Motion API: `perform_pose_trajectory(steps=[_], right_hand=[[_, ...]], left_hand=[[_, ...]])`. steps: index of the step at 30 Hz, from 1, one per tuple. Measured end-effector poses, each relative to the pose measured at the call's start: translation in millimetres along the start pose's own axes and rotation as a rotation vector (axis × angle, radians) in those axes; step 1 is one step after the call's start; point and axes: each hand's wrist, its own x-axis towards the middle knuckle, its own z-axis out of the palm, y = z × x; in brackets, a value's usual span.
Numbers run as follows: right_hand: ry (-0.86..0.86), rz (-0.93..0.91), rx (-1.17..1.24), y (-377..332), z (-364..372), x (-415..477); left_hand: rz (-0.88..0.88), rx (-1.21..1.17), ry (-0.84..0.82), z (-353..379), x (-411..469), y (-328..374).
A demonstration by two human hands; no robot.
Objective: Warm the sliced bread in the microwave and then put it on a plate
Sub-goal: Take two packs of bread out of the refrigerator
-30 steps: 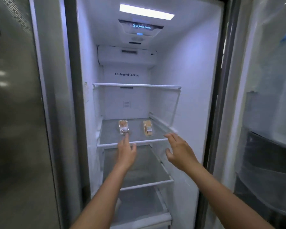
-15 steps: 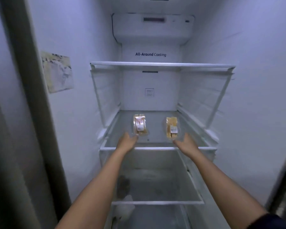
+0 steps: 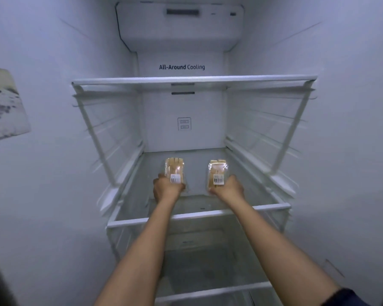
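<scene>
I see deeper into the open fridge (image 3: 53, 195) than half a second ago. Over its glass shelf (image 3: 142, 220), my left hand (image 3: 167, 188) and right hand (image 3: 229, 188), then short of the bread, now each grip the near end of a clear pack lying there: left bread pack (image 3: 174, 167), right bread pack (image 3: 217, 171). Back-wall lettering (image 3: 181, 67) reads "All-Around Cooling". Each pack has a barcode sticker (image 3: 218, 180), print unreadable.
</scene>
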Motion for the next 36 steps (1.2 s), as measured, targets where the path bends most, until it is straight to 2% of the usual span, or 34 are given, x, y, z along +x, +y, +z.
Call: perform_pose_trajectory(steps=[5,8,13,19,23,26,30,36], right_hand=[[-0.038,0.025,0.007,-15,-5,1],[-0.134,0.085,0.014,-21,-10,3],[-0.308,0.088,0.156,-19,-17,0],[-0.454,0.098,0.520,-7,-18,-8],[-0.411,0.100,0.645,3,-12,-8],[-0.259,0.079,0.679,8,-6,-14],[-0.186,-0.033,0.688,14,-9,-33],[-0.088,-0.215,0.714,24,-30,-125]], left_hand=[[0.149,-0.009,0.026,8,5,5],[0.007,-0.082,-0.117,4,1,15],[-0.185,-0.410,-0.402,-10,7,12],[-0.192,-0.655,-0.582,-11,5,2],[-0.173,-0.801,-0.557,-10,-6,-1],[-0.137,-0.836,-0.565,-12,-20,-4],[-0.136,-0.907,-0.546,-26,-48,-7],[0.009,-1.032,-0.486,-76,-140,-23]])
